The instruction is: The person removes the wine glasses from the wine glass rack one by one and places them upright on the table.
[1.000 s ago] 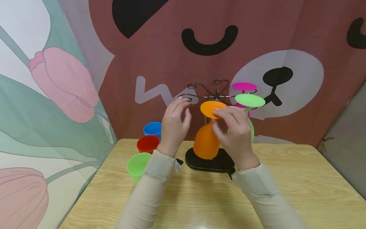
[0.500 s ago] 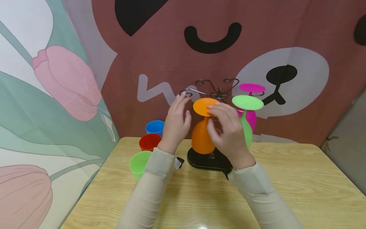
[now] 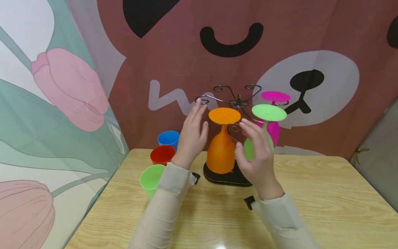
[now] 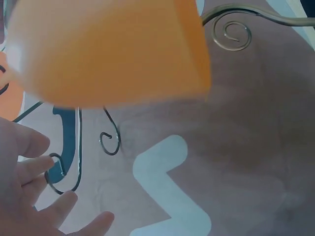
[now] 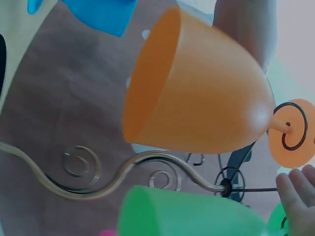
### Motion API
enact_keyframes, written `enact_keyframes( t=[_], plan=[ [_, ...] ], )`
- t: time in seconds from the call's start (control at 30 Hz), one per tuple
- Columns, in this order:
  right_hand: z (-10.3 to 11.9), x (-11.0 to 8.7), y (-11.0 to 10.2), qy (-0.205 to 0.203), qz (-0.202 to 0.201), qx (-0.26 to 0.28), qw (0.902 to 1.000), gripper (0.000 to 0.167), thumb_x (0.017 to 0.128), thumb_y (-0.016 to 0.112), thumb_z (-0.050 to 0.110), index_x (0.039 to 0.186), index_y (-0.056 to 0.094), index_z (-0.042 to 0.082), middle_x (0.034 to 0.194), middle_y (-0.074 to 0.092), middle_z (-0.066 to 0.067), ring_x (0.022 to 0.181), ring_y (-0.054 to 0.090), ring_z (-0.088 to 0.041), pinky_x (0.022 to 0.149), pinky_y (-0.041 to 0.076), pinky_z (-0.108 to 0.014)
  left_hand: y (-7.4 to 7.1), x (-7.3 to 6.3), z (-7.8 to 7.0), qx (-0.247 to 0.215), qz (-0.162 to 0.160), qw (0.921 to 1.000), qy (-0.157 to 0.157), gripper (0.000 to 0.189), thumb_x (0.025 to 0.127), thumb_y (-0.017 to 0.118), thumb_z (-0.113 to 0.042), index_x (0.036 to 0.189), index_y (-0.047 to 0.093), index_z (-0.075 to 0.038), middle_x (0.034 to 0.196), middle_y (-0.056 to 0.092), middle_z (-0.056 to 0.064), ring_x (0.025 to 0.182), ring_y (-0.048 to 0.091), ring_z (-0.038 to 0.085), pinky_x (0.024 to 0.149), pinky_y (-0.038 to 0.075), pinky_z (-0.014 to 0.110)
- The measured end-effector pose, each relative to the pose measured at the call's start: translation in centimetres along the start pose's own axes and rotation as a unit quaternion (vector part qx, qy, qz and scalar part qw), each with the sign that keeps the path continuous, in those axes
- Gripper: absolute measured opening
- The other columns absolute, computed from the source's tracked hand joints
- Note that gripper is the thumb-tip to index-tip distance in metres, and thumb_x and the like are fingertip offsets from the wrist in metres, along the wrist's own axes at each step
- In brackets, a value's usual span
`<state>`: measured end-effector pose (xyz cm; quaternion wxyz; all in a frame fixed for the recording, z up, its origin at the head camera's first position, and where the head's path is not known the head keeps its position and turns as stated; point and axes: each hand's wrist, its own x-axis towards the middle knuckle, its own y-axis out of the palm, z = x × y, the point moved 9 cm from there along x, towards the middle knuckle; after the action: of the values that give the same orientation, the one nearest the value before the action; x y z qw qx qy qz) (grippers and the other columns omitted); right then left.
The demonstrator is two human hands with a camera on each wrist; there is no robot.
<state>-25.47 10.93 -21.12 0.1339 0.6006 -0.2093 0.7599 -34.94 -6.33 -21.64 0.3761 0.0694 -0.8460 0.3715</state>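
Observation:
An orange plastic goblet (image 3: pixel 220 152) hangs upside down from a curled hook of the dark wire glass rack (image 3: pixel 238 103). In the right wrist view, the hook loops around the stem under its orange foot (image 5: pixel 301 142). My right hand (image 3: pixel 258 160) stands just right of the goblet, fingers loosely bent, holding nothing. On the other side, my left hand (image 3: pixel 192 136) is raised with fingers extended, fingertips at a bare hook's curl; whether they touch is unclear. A green goblet (image 3: pixel 269 112) and a pink goblet (image 3: pixel 275 97) hang inverted at the right.
Blue (image 3: pixel 168 137), red (image 3: pixel 162 154) and light green goblets (image 3: pixel 151 178) stand in a row at left, partly behind my left arm. The rack's black base (image 3: pixel 217 178) rests on the wooden table (image 3: pixel 317 193). A printed cloth (image 3: pixel 174 55) hangs behind.
My right hand has let go of the orange goblet's foot and drawn slightly right and down. The goblet shifted left and now hangs by itself. My left hand stays near the hook.

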Motion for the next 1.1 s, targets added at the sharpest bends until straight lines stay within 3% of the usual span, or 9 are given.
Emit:
enact_keyframes(
  t=[0.33,0.57,0.8,0.97,1.1],
  plan=[
    [-1.5,-3.5,0.7,0.099,0.041,0.07,0.9918,0.052,0.085,0.063,-0.012,0.136,0.056,-0.006,0.139,0.057,-0.021,0.125,0.057,-0.028,0.098,0.053,-0.029,0.0,-1.9,0.0,-0.075,-0.058,0.9955,-0.003,0.046,0.106,0.051,-0.015,0.151,0.046,-0.006,0.164,0.033,0.005,0.148,0.035,0.022,0.115,0.038,0.041],
    [-1.9,-5.2,1.5,0.154,0.07,0.076,0.9828,0.059,0.086,0.066,-0.015,0.142,0.05,-0.006,0.145,0.053,-0.018,0.125,0.057,-0.037,0.097,0.052,-0.031,0.8,-5.0,-0.4,-0.165,-0.075,0.9833,-0.006,0.039,0.106,0.05,-0.017,0.142,0.051,-0.003,0.149,0.049,0.014,0.136,0.047,0.025,0.11,0.045,0.044],
    [-2.4,-6.1,2.3,0.197,0.112,0.059,0.9723,0.063,0.09,0.068,-0.007,0.148,0.044,-0.004,0.148,0.049,-0.02,0.126,0.055,-0.039,0.096,0.052,-0.045,2.0,-7.6,-0.2,-0.239,-0.061,0.9689,-0.021,0.046,0.103,0.058,-0.017,0.146,0.045,-0.007,0.147,0.049,0.012,0.132,0.049,0.024,0.106,0.049,0.046],
    [-2.8,-6.4,2.4,0.23,0.13,0.059,0.9626,0.061,0.093,0.067,-0.003,0.148,0.042,-0.004,0.149,0.048,-0.021,0.13,0.053,-0.042,0.097,0.051,-0.051,2.7,-8.1,0.7,-0.259,-0.042,0.9647,-0.028,0.052,0.099,0.064,-0.015,0.147,0.045,-0.009,0.149,0.046,0.01,0.134,0.047,0.024,0.108,0.048,0.045],
    [-3.2,-6.7,2.8,0.27,0.152,0.077,0.9476,0.058,0.097,0.065,0.002,0.149,0.041,-0.001,0.15,0.047,-0.019,0.132,0.053,-0.037,0.099,0.051,-0.05,3.2,-8.3,1.5,-0.295,-0.015,0.9549,-0.035,0.053,0.097,0.065,-0.012,0.146,0.045,-0.01,0.149,0.046,0.012,0.133,0.046,0.026,0.108,0.046,0.049]
  ],
)
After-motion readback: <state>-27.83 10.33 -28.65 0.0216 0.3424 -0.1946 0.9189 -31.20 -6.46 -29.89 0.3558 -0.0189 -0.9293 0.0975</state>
